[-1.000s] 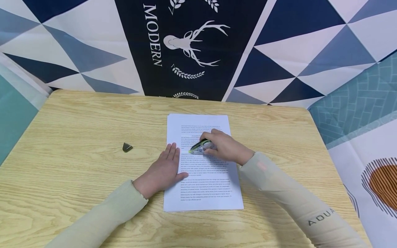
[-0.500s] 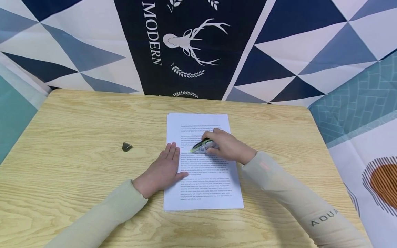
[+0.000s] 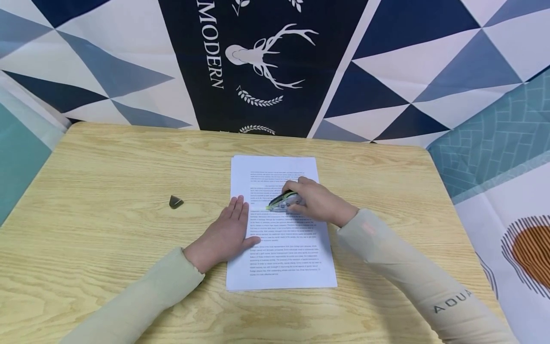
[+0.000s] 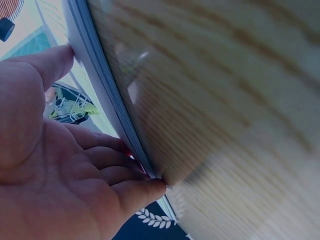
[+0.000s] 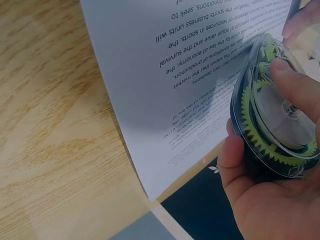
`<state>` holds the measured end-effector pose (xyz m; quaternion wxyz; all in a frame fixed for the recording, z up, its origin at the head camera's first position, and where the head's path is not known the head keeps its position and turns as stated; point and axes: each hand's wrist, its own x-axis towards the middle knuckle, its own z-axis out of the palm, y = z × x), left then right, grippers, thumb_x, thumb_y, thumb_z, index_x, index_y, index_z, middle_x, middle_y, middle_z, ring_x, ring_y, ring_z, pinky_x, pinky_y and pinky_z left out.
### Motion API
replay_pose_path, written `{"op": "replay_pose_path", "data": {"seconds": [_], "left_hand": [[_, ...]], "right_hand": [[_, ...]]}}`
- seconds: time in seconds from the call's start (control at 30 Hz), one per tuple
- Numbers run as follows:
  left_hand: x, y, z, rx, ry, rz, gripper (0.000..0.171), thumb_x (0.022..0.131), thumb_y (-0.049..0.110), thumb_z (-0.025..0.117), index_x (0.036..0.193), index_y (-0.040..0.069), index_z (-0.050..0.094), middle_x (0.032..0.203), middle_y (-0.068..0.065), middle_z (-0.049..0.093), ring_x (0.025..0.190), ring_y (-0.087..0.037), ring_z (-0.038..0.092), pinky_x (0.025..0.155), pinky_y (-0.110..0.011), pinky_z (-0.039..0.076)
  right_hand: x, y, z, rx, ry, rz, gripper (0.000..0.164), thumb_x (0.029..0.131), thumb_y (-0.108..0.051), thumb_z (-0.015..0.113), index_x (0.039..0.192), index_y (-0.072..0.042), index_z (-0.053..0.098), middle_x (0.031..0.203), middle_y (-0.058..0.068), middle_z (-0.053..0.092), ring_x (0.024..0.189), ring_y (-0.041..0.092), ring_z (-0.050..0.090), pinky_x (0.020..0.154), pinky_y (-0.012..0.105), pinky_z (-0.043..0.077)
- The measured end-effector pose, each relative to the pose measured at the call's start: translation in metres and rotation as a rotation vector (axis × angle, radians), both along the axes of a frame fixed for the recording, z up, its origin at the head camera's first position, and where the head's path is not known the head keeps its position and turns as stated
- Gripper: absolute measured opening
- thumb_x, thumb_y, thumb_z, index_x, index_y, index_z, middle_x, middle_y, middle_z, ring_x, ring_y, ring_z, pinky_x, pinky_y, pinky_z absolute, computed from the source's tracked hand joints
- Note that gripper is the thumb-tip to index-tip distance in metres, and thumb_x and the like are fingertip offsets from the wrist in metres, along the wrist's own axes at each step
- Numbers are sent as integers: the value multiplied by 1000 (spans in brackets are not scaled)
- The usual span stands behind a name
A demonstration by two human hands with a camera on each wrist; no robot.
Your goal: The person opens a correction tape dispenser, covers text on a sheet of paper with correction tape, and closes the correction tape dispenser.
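Note:
My right hand (image 3: 320, 200) grips a correction tape dispenser (image 5: 272, 120), clear-cased with green gears inside and a dark edge. In the head view its yellow-green tip points left, right at the printed lines of the top sheet. Beneath lies a stack of printed paper (image 3: 283, 282) on the table. With fingers straight, my left hand (image 3: 225, 236) rests on the stack's left edge, thumb spread toward the text. The left wrist view shows its fingertips along the layered paper edge (image 4: 107, 85). A small dark cap (image 3: 175, 202) lies on the table left of the paper.
The wood-grained table (image 3: 116, 191) extends on both sides of the paper. Behind its far edge hangs a patterned cloth (image 3: 266, 62) with a deer head and triangles.
My right hand has slid the correction tape dispenser slightly to the right along the paper. The left hand stays in place on the stack.

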<state>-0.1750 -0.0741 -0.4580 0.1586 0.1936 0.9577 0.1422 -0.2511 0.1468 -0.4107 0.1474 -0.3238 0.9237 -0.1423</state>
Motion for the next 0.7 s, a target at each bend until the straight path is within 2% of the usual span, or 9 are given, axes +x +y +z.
{"op": "replay_pose_path", "data": {"seconds": [0.7], "left_hand": [[0,1,2,11,-14,11,84,93,47,51,142,-13,21,152,-30,13,144,-39,7,117,-46,16]], "right_hand": [[-1,7,-6,-59,-1,-11,31,86,-21,68,114,-17,57,100,6,58,86,18,53,81,38,47]]}}
